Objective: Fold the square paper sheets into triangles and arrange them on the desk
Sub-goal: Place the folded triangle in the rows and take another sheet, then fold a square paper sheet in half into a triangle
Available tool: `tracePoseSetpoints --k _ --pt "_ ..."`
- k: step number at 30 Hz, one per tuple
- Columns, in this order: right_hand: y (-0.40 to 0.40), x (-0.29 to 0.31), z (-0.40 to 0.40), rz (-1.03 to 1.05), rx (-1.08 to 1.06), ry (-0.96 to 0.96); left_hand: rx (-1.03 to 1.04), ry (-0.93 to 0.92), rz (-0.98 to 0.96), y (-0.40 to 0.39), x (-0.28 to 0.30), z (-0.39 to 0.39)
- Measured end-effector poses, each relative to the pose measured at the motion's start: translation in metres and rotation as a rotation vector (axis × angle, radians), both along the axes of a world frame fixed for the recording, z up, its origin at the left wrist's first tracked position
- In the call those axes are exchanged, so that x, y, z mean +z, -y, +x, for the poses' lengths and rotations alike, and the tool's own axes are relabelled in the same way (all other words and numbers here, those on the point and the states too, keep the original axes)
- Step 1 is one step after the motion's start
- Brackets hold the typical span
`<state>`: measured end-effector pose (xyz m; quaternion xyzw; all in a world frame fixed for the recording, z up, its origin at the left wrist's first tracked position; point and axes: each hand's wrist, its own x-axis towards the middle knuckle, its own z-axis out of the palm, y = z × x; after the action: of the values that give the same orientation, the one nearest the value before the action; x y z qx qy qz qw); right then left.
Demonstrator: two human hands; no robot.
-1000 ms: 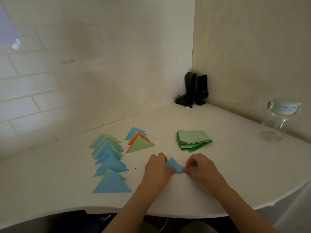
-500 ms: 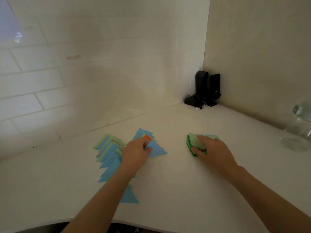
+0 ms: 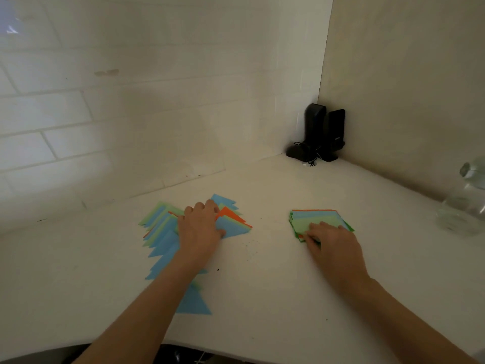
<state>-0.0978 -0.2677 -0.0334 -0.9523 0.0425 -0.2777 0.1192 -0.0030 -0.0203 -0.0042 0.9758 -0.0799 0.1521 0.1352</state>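
A fanned row of folded blue and green triangles [image 3: 161, 232] runs toward me at the left, ending in a blue triangle [image 3: 195, 303] partly under my forearm. Right of it lies a smaller pile of triangles [image 3: 228, 214] in blue, orange and green. My left hand [image 3: 199, 227] rests on this pile and presses a blue triangle [image 3: 235, 228] onto its top. The stack of square paper sheets [image 3: 319, 219], green, blue and orange, sits at centre right. My right hand [image 3: 333, 243] is on its near corner, thumb at the edge and fingertips on the top sheet.
The white desk [image 3: 262, 298] fits into a wall corner. Two black speakers [image 3: 324, 132] with a cable stand in that corner. A clear glass jar [image 3: 464, 206] is at the far right. The desk's curved front edge [image 3: 236, 354] runs close to me.
Both hands left the folding spot at the centre. My left hand carried the folded blue triangle to the small pile and laid it there; my right hand went to the stack of squares.
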Motion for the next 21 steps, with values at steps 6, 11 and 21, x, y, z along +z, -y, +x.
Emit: tracePoseSetpoints --k 6,11,21 --pt "0.005 0.024 -0.004 0.154 -0.077 0.050 -0.158 0.182 -0.145 0.007 0.004 -0.021" --pt "-0.006 0.040 -0.027 0.156 0.037 0.184 -0.596 0.167 -0.399 0.028 -0.001 -0.061" --pt "-0.045 0.000 -0.071 0.216 0.213 0.041 -0.779 -0.004 -0.249 0.035 -0.033 -0.108"
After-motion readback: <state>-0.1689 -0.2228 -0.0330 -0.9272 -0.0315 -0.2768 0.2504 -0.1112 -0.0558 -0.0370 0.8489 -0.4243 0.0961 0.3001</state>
